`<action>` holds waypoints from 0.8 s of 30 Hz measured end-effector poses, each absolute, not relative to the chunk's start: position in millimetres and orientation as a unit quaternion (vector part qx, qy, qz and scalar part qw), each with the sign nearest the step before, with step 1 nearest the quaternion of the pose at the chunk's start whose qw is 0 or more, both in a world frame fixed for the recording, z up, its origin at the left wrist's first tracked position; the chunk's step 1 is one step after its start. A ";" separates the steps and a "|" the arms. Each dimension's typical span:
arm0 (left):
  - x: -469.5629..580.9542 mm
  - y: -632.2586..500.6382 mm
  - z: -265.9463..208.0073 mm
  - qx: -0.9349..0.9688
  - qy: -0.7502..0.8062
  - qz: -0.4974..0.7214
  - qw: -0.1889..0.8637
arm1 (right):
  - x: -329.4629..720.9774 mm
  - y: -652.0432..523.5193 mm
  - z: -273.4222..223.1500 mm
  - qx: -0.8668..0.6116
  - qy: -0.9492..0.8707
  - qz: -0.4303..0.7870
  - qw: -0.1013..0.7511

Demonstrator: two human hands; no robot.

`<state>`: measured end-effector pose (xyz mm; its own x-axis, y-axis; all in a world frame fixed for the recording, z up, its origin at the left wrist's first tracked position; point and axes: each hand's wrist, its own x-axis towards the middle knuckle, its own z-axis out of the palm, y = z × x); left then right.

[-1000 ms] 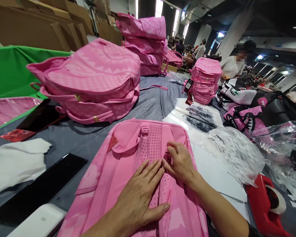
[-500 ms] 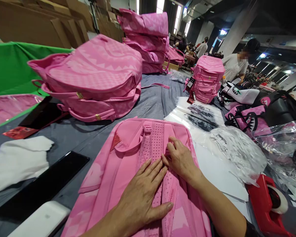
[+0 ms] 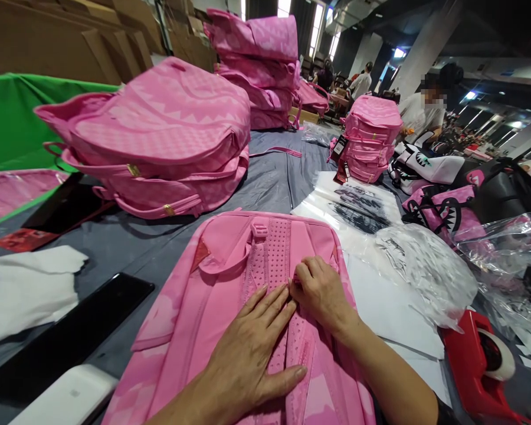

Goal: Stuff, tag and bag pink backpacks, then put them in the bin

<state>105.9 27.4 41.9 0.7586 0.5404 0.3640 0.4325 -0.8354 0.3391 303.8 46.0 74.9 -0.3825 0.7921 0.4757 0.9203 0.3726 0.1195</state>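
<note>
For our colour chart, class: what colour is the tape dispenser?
The dispenser is red, shown in the head view.

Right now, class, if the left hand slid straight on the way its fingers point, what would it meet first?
Most likely the right hand, curled on the pink backpack just ahead of the left hand; whether the two hands touch is hard to tell.

Backpack (image 3: 221, 289): on the counter (image 3: 274, 171), straight before you.
Phone (image 3: 71, 330): to your left, between the nearer power bank (image 3: 66, 395) and the farther cloth (image 3: 30, 289).
Papers (image 3: 389, 307): just right of the backpack.
Tape dispenser (image 3: 464, 360): right of the papers, the plastic (image 3: 429, 271) behind it.
Bag pile (image 3: 159, 130): behind the backpack, leftward.
Cartons (image 3: 48, 41): behind that pile, at your far left.
</note>
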 end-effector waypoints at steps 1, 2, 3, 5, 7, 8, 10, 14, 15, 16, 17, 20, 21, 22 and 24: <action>105.7 27.5 42.0 0.931 0.260 0.229 0.117 | 304.4 45.3 73.8 -0.534 -0.806 -0.172 0.190; 105.6 27.7 42.0 0.932 0.258 0.228 0.114 | 304.9 44.7 72.8 -0.541 -0.799 -0.159 0.208; 105.5 27.8 41.9 0.933 0.255 0.229 0.111 | 305.3 44.2 71.9 -0.550 -0.790 -0.150 0.225; 105.6 28.1 41.2 0.934 0.252 0.232 0.103 | 305.9 43.9 70.8 -0.569 -0.774 -0.138 0.242; 105.8 28.3 39.8 0.933 0.253 0.238 0.091 | 306.4 44.5 70.3 -0.581 -0.768 -0.130 0.238; 105.9 28.3 39.0 0.933 0.253 0.241 0.082 | 306.5 44.9 70.1 -0.582 -0.769 -0.127 0.233; 106.2 28.3 37.7 0.934 0.253 0.245 0.066 | 306.6 45.6 69.6 -0.576 -0.775 -0.127 0.228; 106.4 28.7 37.0 0.934 0.250 0.249 0.052 | 305.2 45.5 68.7 -0.554 -0.781 -0.162 0.236; 106.4 28.8 37.2 0.934 0.249 0.250 0.053 | 304.4 45.3 68.8 -0.548 -0.782 -0.175 0.241; 106.4 28.8 37.5 0.934 0.249 0.251 0.056 | 303.7 45.2 69.2 -0.542 -0.782 -0.185 0.247; 106.5 28.8 37.8 0.933 0.249 0.252 0.059 | 303.0 45.3 69.8 -0.536 -0.782 -0.193 0.252; 106.2 28.4 38.9 0.931 0.249 0.258 0.071 | 301.5 46.2 72.1 -0.524 -0.784 -0.204 0.263; 106.1 28.2 39.2 0.930 0.249 0.259 0.072 | 301.3 46.7 72.6 -0.522 -0.785 -0.205 0.265; 105.9 27.9 39.4 0.930 0.248 0.260 0.072 | 301.2 47.1 72.9 -0.520 -0.785 -0.205 0.266; 105.8 27.3 39.3 0.931 0.248 0.260 0.068 | 301.2 47.1 72.4 -0.519 -0.786 -0.202 0.270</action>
